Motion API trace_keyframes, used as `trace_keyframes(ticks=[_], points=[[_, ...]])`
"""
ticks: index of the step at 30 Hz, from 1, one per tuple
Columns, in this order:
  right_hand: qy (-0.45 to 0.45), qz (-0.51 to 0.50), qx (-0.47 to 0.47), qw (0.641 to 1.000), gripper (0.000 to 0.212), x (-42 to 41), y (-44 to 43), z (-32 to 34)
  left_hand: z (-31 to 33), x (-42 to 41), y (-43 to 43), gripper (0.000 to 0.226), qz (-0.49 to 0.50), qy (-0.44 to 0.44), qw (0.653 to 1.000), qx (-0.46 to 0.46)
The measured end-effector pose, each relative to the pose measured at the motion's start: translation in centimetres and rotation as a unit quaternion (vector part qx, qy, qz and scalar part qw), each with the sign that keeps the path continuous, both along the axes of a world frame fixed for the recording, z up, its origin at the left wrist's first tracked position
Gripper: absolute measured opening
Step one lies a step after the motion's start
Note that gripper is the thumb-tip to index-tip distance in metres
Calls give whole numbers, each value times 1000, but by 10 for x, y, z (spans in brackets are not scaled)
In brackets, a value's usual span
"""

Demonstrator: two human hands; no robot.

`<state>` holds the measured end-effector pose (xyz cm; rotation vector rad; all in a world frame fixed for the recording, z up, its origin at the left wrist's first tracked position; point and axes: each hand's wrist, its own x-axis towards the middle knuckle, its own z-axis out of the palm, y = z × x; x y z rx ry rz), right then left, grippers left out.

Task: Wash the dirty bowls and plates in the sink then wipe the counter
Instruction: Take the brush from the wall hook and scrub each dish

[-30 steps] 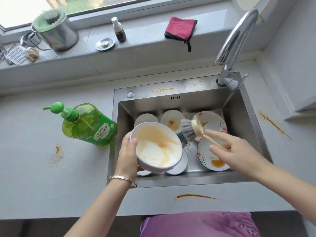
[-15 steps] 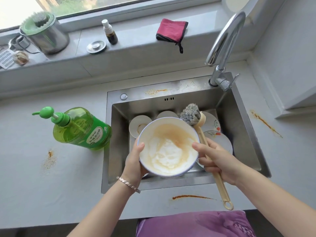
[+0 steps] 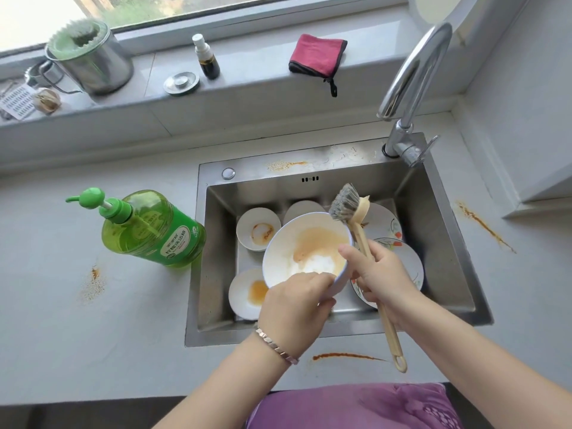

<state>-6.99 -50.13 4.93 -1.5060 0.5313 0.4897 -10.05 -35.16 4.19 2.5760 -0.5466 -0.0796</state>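
Odds and ends on the windowsill
A steel jug with a side handle stands at the left, a spiky green insert in its mouth, and a garlic bulb lies near it on the left. Further right, a round metal plug lies flat, with a small dark spray bottle upright just behind it.

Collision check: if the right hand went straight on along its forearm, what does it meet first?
The dirty bowl in the left hand. The right hand, holding the brush, points up-left with its forefinger at the bowl's rim. Whether they actually touch is unclear.
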Motion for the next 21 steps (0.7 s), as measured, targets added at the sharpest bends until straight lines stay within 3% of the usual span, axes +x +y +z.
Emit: trace_keyframes(ticks=[4, 7, 10, 15, 18, 21], points=[[-7, 41, -25, 999, 19, 6, -4, 14, 7, 6, 3, 12, 104, 59, 991, -57], [-75, 109, -138, 982, 29, 9, -22, 16, 13, 18, 13, 22, 221, 224, 926, -211], [-155, 206, -213, 943, 36, 1, -33, 17, 15, 23, 20, 20, 259, 292, 867, -309], [-259, 351, -245, 866, 42, -25, -13, 41, 19, 25, 25, 24, 211, 315, 874, -305], [-233, 283, -237, 900, 36, -3, -25, 35, 19, 24, 31, 26, 194, 320, 861, -345], [-209, 233, -298, 902, 35, 9, -34, 27, 22, 22, 34, 31, 198, 319, 844, -383]])
